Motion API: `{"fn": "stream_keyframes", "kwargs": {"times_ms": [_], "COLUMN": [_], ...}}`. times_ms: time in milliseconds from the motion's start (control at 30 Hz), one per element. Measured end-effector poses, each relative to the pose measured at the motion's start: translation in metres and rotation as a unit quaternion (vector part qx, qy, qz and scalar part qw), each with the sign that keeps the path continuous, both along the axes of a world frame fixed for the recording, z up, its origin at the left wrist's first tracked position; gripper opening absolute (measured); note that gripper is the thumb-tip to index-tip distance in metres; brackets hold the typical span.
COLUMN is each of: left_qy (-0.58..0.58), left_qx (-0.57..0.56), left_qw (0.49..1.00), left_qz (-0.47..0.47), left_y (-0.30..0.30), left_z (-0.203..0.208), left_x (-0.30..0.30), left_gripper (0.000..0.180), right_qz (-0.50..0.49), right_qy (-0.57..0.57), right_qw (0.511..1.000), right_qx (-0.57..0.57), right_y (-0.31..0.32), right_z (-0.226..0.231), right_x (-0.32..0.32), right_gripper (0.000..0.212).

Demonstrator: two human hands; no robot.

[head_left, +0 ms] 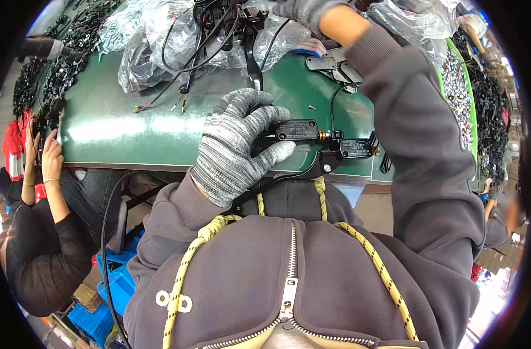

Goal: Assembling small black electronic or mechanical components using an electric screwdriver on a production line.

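My left hand (233, 142), in a grey striped knit glove, is closed around a black brake lever assembly with a rectangular reservoir cap (297, 130). Just to its right is a second black brake lever assembly (356, 149), at the table's near edge. My right hand (309, 11), gloved the same way, reaches to the far side beside a heap of black brake levers with cables (251, 23). Its fingers are partly cut off by the top of the picture, so their grip is unclear. A small screw (312, 107) lies between on the green table (131, 125).
Clear plastic bags (143, 64) spread under the far levers. Flat metal pieces (335, 65) and a striped cloth (310, 47) lie below my right forearm. A green-edged bin of small metal parts (456, 96) stands right. At left, another person's hands (51, 157) hold black parts.
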State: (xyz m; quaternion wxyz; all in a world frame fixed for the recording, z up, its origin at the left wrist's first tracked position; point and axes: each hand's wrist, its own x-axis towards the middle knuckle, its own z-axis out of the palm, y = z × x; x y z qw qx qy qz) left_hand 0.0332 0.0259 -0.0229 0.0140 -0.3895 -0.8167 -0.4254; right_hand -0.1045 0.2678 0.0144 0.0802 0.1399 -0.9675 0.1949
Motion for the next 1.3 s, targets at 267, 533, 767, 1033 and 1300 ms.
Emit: {"fn": "stream_keyframes", "kwargs": {"times_ms": [267, 533, 767, 1033, 1300], "left_qy": [-0.015, -0.026, -0.017, -0.03, 0.009], "left_qx": [-0.002, 0.011, -0.004, 0.017, 0.004], "left_qw": [1.0, 1.0, 1.0, 0.999, 1.0], "left_qz": [-0.006, 0.003, 0.011, 0.016, 0.009], "left_y": [-0.003, 0.0, -0.003, -0.001, -0.001], "left_z": [0.0, -0.005, -0.005, -0.007, -0.01], "left_x": [0.001, 0.004, 0.005, 0.006, 0.003], "left_gripper": [0.04, 0.039, 0.04, 0.041, 0.041], "right_qz": [0.097, 0.036, 0.09, 0.092, 0.077], "right_qy": [-0.266, -0.264, -0.295, -0.38, -0.454], "right_qw": [0.959, 0.948, 0.931, 0.908, 0.881], "right_qx": [0.024, -0.173, -0.194, -0.146, -0.105], "right_y": [0.018, 0.025, 0.006, 0.003, -0.002], "right_z": [-0.013, 0.023, 0.034, 0.041, 0.038], "right_x": [0.093, 0.126, 0.147, 0.131, 0.122], "right_gripper": [0.025, 0.024, 0.023, 0.021, 0.021]}}
